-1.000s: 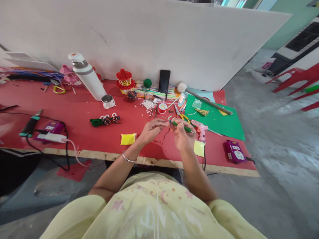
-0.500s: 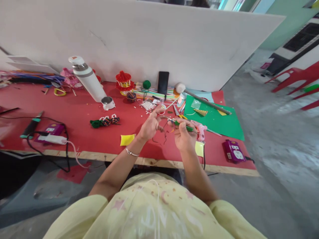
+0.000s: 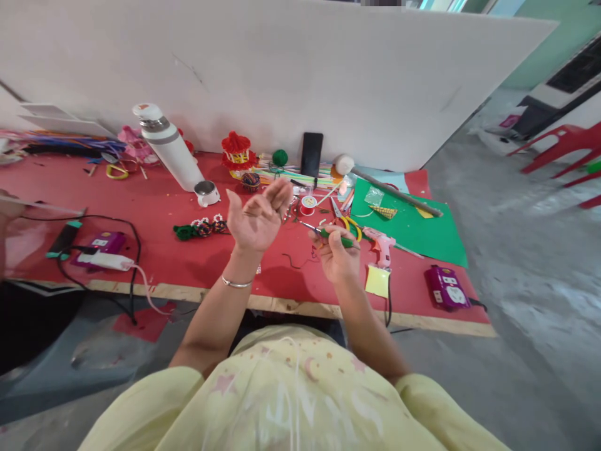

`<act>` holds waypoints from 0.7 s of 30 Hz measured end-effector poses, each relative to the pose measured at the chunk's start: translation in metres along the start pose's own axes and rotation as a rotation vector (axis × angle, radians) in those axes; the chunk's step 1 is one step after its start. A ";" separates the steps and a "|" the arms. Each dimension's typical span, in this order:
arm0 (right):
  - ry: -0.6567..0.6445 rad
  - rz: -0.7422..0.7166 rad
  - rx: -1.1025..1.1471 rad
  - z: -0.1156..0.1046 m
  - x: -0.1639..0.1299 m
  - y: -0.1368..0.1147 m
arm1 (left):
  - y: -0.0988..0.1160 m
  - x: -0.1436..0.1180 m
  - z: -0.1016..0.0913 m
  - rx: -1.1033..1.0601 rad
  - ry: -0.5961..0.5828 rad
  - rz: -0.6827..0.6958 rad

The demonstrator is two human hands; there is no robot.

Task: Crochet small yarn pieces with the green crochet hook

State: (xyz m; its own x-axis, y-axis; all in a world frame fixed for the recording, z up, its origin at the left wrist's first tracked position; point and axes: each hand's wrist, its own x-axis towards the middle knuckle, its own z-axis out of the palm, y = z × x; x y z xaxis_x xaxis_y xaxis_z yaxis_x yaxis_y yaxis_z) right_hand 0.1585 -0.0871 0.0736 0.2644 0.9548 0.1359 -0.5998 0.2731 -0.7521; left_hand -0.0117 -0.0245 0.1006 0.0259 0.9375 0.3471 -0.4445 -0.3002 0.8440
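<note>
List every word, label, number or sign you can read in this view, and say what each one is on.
None can be read.
Purple power strip on the left: a white label, too small to read.
Purple power strip on the right: pale panels, print blurred.
White bottle: a mark on the cap, unreadable.
Phone: screen dark, no text.
Yellow garment: faint pale shapes, not legible.

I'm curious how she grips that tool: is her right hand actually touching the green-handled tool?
Touching. The head view shows the right hand with fingers wrapped around the green-handled tool, its metal tip poking out toward the raised left hand.
</note>
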 end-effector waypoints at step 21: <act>-0.027 0.016 -0.041 -0.003 0.008 -0.014 | -0.054 -0.015 0.005 0.116 -0.274 0.093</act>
State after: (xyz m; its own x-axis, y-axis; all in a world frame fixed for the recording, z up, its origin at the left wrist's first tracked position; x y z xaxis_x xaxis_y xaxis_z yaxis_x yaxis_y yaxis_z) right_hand 0.1710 -0.0840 0.0833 0.2340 0.9620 0.1404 -0.5725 0.2531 -0.7798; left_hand 0.0162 -0.0232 0.0523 0.2374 0.8275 0.5088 -0.3515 -0.4151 0.8391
